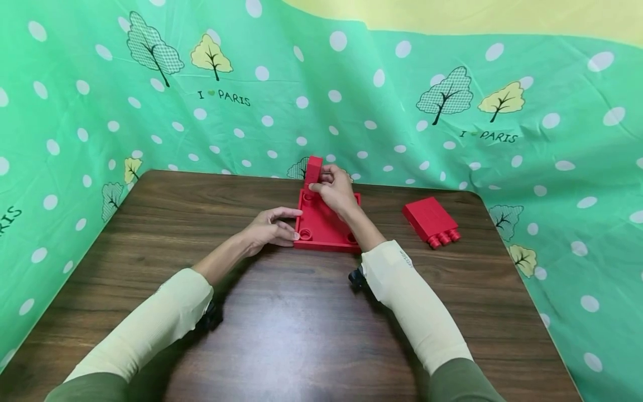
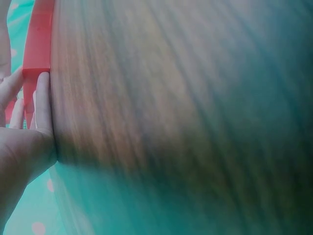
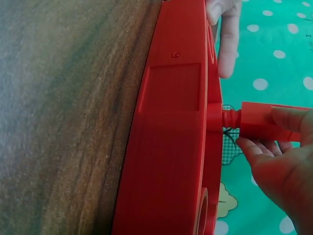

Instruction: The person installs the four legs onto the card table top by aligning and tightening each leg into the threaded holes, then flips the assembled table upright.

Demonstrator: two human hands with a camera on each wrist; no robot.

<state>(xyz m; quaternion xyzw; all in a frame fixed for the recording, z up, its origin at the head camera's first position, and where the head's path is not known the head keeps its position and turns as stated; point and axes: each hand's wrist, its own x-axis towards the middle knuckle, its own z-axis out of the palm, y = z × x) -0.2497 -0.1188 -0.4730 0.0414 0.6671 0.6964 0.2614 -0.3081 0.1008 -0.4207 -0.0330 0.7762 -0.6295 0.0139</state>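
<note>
A shallow red plastic tray (image 1: 325,224) with raised rims and round corner sockets (image 1: 305,234) lies on the table. My left hand (image 1: 266,228) holds its left rim near the front corner. Over the far left corner, my right hand (image 1: 335,192) pinches an upright red square post (image 1: 313,166) between thumb and fingers. The right wrist view shows a ribbed peg (image 3: 231,118) at the post's lower end, exposed between post and tray. How far its tip sits in the socket is hidden.
On the right of the brown wood table (image 1: 281,312) lies a red block (image 1: 428,216) with several pegs pointing to the front right. A green dotted cloth (image 1: 301,84) hangs behind the table and along its sides.
</note>
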